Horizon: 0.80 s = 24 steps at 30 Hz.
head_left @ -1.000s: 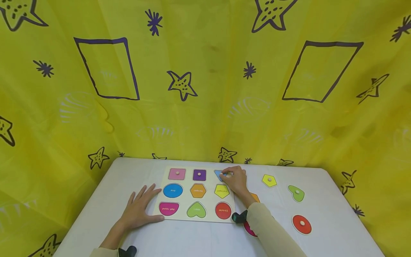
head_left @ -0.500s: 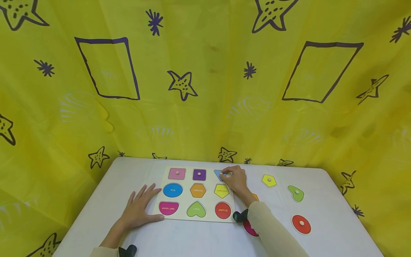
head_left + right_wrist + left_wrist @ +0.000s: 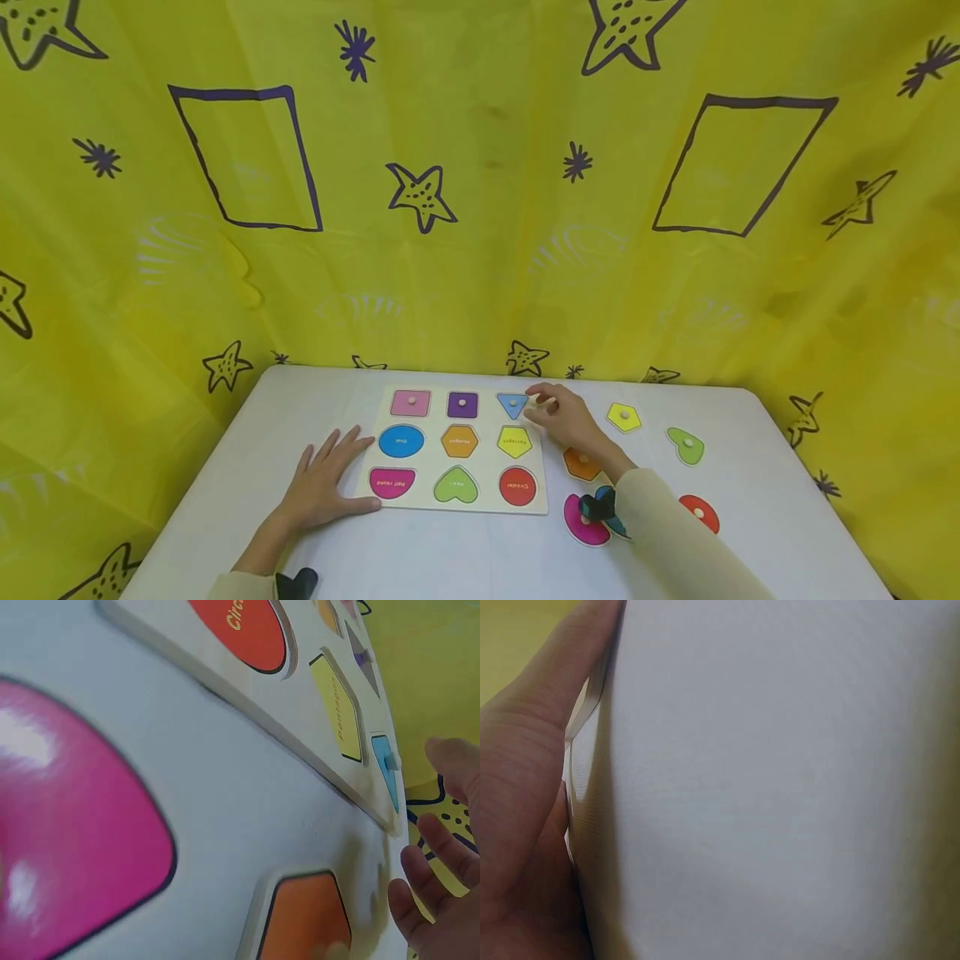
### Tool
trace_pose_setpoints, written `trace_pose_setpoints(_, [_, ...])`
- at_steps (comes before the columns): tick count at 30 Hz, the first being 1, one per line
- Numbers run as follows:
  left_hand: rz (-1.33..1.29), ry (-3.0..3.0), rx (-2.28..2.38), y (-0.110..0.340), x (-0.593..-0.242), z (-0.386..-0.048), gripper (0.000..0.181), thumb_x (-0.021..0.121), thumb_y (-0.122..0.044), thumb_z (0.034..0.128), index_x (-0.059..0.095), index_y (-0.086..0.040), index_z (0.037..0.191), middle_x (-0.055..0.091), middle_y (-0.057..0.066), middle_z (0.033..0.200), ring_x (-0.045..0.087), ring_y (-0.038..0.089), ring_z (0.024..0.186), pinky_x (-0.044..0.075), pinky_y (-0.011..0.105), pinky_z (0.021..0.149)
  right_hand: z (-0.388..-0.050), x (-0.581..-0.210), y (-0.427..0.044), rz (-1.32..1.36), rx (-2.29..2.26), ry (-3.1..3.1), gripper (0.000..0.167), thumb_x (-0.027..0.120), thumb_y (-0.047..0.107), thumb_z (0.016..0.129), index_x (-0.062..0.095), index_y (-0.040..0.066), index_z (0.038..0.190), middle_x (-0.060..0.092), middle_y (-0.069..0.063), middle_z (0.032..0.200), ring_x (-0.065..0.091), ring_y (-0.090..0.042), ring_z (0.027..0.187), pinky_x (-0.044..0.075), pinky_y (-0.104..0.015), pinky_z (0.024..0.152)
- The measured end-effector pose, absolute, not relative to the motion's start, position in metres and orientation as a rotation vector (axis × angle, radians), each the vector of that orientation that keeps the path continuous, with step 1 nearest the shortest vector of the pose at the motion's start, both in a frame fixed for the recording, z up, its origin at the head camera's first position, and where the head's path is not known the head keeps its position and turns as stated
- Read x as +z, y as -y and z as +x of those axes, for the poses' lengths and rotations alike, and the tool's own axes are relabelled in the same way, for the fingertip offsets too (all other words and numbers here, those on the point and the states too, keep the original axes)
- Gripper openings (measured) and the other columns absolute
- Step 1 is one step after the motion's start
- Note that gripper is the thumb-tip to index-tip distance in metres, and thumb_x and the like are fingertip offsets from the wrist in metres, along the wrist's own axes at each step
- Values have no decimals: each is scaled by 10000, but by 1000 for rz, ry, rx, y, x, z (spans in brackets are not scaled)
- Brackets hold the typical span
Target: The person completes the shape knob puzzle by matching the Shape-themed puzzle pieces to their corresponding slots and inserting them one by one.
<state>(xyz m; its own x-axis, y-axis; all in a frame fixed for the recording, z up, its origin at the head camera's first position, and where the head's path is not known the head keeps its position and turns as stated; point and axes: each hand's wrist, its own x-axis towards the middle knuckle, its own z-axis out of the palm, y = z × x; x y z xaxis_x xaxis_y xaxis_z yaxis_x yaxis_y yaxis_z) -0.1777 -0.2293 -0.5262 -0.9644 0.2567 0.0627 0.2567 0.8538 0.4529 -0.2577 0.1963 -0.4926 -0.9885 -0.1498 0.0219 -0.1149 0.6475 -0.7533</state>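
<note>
Your right hand holds nothing, fingers loosely parted just beside the blue triangle, seated at the far-right corner of the board. Your left hand, fingers spread, touches its left edge.

One surface carries one board. Seated in it are three: pink rectangle, purple square, blue triangle; plus six printed recesses. Lying loose are six: yellow pentagon, green heart, red circle, orange hexagon, magenta half round, partly hidden blue piece. Hands number two: left hand, right hand.
</note>
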Motion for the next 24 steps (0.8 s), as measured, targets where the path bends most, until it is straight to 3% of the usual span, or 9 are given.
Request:
trace_pose_setpoints(14, [496,-3062,827,230,-533,-177,1016,807,-716,665,527,-183,1483,408,207,1586,224,517,1476,75,790,1131,-217,-483,-236,-223,-1295,-2792,393,791,221,922,675,169,1294,667,-98,1194,602,-260,1047,590,-278,683])
trace_pose_setpoints(24, [463,-3051,798,232,-531,-178,1036,811,-718,658,518,-190,1500,392,188,1606,210,502,1494,49,774,1147,-186,-485,-270,-246,-1276,-2860,406,779,255,933,668,125,1302,678,-88,1170,614,-245,1022,546,-322,821])
